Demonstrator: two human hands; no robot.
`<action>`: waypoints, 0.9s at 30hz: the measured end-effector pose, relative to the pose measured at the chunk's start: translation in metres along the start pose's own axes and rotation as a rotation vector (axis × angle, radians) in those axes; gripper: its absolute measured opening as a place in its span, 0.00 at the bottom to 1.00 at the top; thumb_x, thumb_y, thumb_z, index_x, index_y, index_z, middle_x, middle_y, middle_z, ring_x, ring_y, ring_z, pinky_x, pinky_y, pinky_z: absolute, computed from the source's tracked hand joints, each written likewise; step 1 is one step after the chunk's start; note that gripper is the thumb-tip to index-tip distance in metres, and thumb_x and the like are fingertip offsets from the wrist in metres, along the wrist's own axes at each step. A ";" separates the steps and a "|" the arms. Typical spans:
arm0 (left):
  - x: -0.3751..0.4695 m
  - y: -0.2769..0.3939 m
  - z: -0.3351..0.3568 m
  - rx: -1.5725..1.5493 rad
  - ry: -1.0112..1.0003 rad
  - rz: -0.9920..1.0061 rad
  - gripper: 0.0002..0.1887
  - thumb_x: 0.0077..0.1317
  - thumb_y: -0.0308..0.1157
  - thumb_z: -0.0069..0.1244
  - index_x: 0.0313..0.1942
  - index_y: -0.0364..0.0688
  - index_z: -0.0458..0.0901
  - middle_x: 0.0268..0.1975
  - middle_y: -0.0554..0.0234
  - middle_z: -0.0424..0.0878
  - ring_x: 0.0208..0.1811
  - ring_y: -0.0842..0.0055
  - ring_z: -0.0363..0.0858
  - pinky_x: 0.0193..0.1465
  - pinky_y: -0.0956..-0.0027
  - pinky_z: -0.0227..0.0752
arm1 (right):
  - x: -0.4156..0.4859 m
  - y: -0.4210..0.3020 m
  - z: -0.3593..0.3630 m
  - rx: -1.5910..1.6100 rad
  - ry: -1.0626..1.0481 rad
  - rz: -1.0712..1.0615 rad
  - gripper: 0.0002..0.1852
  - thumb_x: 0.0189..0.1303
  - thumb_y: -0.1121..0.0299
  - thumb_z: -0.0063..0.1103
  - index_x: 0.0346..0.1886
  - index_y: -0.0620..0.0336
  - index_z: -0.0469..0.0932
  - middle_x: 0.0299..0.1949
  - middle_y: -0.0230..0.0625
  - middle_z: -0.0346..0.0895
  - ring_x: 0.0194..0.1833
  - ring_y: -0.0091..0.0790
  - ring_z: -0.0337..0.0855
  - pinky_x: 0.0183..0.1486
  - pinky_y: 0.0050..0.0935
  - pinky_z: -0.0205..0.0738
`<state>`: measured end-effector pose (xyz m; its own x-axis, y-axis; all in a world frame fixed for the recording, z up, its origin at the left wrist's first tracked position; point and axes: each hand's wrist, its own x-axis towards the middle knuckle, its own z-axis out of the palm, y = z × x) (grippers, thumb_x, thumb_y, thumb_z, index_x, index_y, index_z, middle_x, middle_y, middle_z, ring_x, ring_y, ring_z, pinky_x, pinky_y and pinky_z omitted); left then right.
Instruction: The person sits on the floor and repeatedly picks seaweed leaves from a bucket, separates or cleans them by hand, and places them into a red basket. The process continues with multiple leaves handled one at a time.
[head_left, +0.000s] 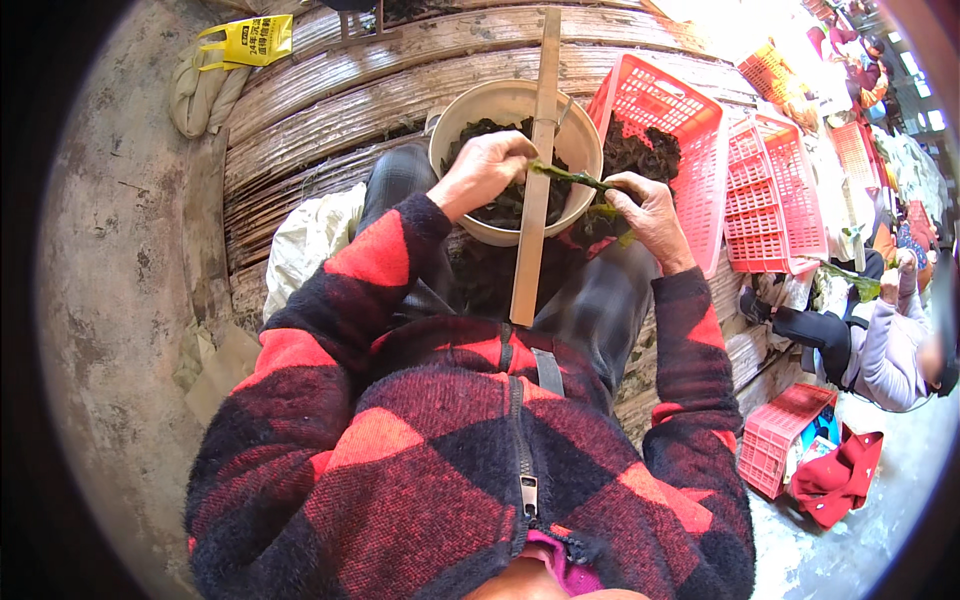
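Observation:
My left hand (487, 169) pinches one end of a twisted green strip (574, 177) of seaweed-like leaf. The other end is between the fingers of my right hand (651, 214), so the strip spans the gap across a narrow wooden board (532, 232). That board lies over a round, pale plastic bucket (517, 238), one end toward my lap. Dark leafy pieces (491, 204) fill part of the bucket, which stands between my knees. Beside it, more dark leaves (637, 150) lie in a red plastic crate (701, 150).
Another red crate (772, 195) stands farther right. At the right a seated person (885, 352) holds a green leaf (859, 285). A crate (784, 435) with a red cloth item (836, 480) is behind them. A yellow bag (259, 41) lies upper left, and a white sack (311, 240) by my left leg.

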<state>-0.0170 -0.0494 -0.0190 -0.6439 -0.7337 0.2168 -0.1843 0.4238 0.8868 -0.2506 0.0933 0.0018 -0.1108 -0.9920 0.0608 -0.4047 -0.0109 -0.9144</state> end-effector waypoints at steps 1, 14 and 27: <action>0.002 0.002 -0.003 -0.014 0.038 -0.039 0.12 0.65 0.32 0.53 0.46 0.38 0.81 0.42 0.48 0.83 0.45 0.56 0.82 0.48 0.63 0.76 | 0.003 -0.002 0.001 -0.018 0.013 0.006 0.09 0.61 0.75 0.61 0.43 0.68 0.81 0.34 0.31 0.82 0.36 0.20 0.79 0.42 0.23 0.75; 0.033 -0.014 0.025 0.111 0.034 0.143 0.06 0.63 0.27 0.55 0.38 0.35 0.80 0.31 0.47 0.83 0.33 0.59 0.83 0.36 0.63 0.74 | 0.051 0.016 0.020 -0.355 0.038 -0.154 0.07 0.65 0.70 0.56 0.37 0.66 0.78 0.30 0.50 0.77 0.34 0.51 0.80 0.37 0.40 0.72; 0.094 -0.057 0.030 0.299 0.215 0.115 0.06 0.63 0.29 0.53 0.37 0.36 0.80 0.34 0.44 0.82 0.39 0.49 0.81 0.40 0.56 0.73 | 0.127 0.062 0.012 -0.516 0.144 -0.302 0.08 0.68 0.67 0.51 0.36 0.62 0.72 0.29 0.54 0.74 0.38 0.58 0.78 0.36 0.46 0.70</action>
<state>-0.0895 -0.1269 -0.0610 -0.5086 -0.7534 0.4168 -0.3491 0.6229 0.7001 -0.2792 -0.0344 -0.0521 -0.0297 -0.9273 0.3731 -0.8205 -0.1906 -0.5390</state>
